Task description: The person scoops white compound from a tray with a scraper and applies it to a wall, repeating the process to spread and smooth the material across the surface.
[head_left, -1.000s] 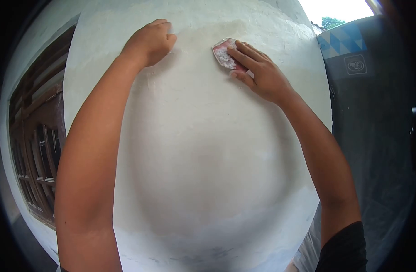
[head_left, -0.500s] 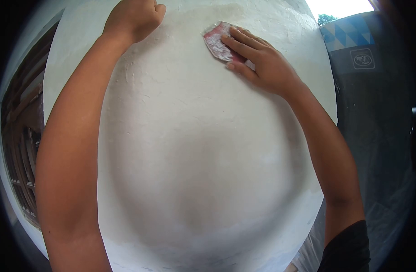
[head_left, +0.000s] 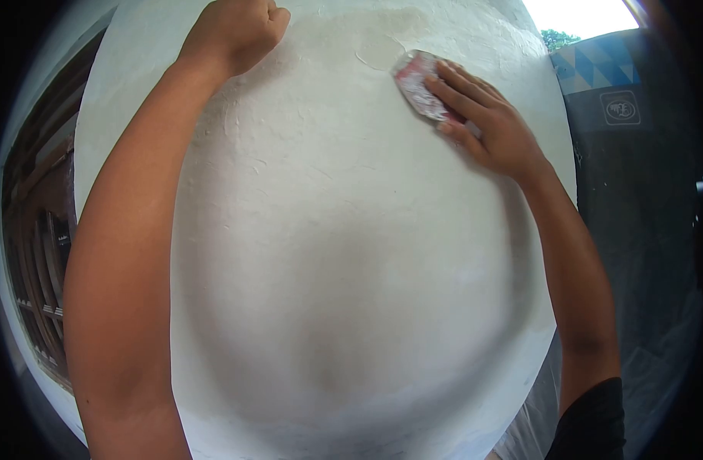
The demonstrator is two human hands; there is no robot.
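Note:
A white plastered wall surface (head_left: 351, 253) fills the middle of the view. My right hand (head_left: 489, 126) presses a reddish piece of sandpaper (head_left: 414, 80), dusted white, flat against the upper part of the wall. Its fingers lie across the paper. My left hand (head_left: 236, 31) rests as a closed fist against the wall at the top left, with nothing seen in it. A smoother, slightly darker patch of plaster (head_left: 378, 46) lies just left of the sandpaper.
A brown wooden window frame (head_left: 37, 253) sits at the far left beside the wall. On the right hangs a dark plastic sheet (head_left: 635, 230) with a blue-and-white patterned panel (head_left: 593, 69) above it. Bright sky and a tree (head_left: 558, 34) show at the top right.
My right hand has slid the sandpaper to the right along the wall. My left fist has stayed near the top left after moving up a little.

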